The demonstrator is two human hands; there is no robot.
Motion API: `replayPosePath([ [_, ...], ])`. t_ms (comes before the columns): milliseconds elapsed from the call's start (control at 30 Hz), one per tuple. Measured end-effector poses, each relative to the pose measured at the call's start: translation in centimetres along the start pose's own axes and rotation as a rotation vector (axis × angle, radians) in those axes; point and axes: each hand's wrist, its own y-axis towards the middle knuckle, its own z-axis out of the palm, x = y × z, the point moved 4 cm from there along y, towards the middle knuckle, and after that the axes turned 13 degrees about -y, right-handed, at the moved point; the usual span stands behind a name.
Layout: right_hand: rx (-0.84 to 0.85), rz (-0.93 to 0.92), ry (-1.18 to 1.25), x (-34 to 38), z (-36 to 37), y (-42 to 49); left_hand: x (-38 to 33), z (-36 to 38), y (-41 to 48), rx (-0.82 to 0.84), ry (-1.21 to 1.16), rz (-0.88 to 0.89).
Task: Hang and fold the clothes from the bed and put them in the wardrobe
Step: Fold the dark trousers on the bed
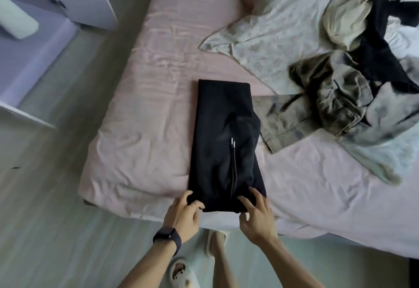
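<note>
The black garment (224, 129) lies folded into a long narrow strip on the bed (145, 106), its near end at the mattress edge. It looks like soft, thick knit and fairly light, so it would sag open if lifted by one end; better to take both near corners. It is matte black, with two silver-tipped drawstrings (233, 163) down its middle. The left hand (183, 213) grips its near-left corner. The right hand (256, 215), fingers spread on its near-right corner, seems to pinch the hem.

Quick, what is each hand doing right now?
Left hand: grips the near left corner of the folded black drawstring garment.
Right hand: pinches its near right corner, fingers on top, thumb beneath.
</note>
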Motion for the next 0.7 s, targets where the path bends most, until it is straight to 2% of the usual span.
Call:
replayPosePath([
  [100, -0.178, 0.232, 0.269, -0.2, 0.7, 0.9, 0.5, 0.5, 0.4, -0.204, -0.225, -0.010],
  [200, -0.102, 0.452, 0.468, -0.9, 1.9, 1.8, 0.5, 1.0, 1.2, -0.263, -0.454, -0.068],
  [300, -0.046, 0.474, 0.398, -1.3, 2.0, 2.3, 0.4, 1.4, 2.1, -0.254, -0.564, -0.153],
  [433, 0.090, 0.574, 0.726, -1.2, 2.2, 2.8, -0.6, 1.9, 2.4, -0.268, -0.729, -0.248],
  [533, 0.234, 0.632, 0.871, -1.1, 2.7, 3.3, -0.5, 1.7, 2.6, -0.223, -0.856, -0.298],
  [600, 0.253, 0.597, 0.943, -1.1, 2.8, 3.8, -0.3, 0.9, 3.1, -0.187, -0.863, -0.275],
  [700, 0.187, 0.548, 1.088, -1.3, 2.1, 3.7, -0.9, -0.5, 3.1, -0.204, -0.820, -0.247],
])
